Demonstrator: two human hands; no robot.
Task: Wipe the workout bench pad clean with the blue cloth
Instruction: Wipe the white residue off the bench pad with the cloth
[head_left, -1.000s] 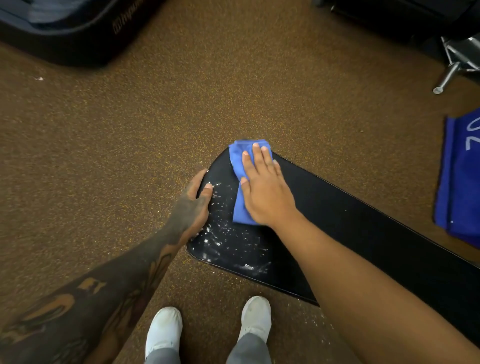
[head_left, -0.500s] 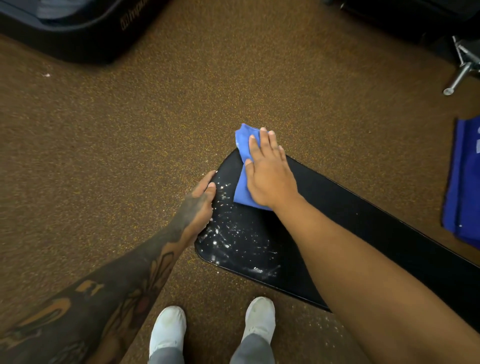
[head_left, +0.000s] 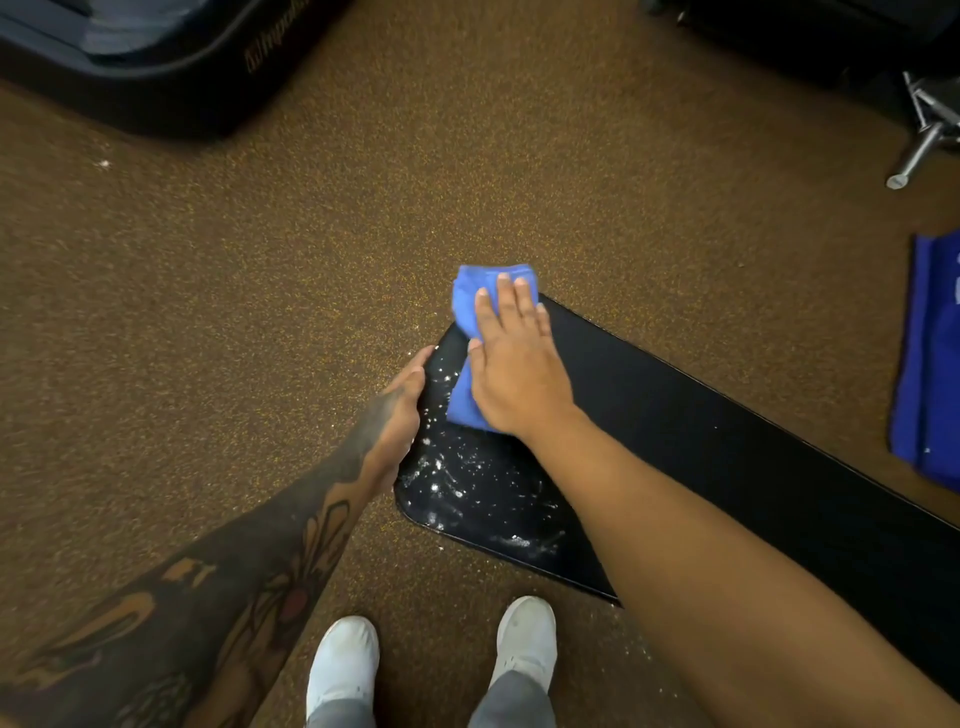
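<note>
The left hand (head_left: 397, 415) grips the rounded end edge of the black workout bench pad (head_left: 701, 436), its fingers (head_left: 415, 364) curled around the rim. Just right of those fingers, white specks scatter over the pad's near end. The right hand (head_left: 514, 374) lies flat, fingers straight and together, pressing the folded blue cloth (head_left: 467, 312) onto the pad's far corner; the cloth's end pokes past the fingertips over the speckled brown floor (head_left: 260, 312)
</note>
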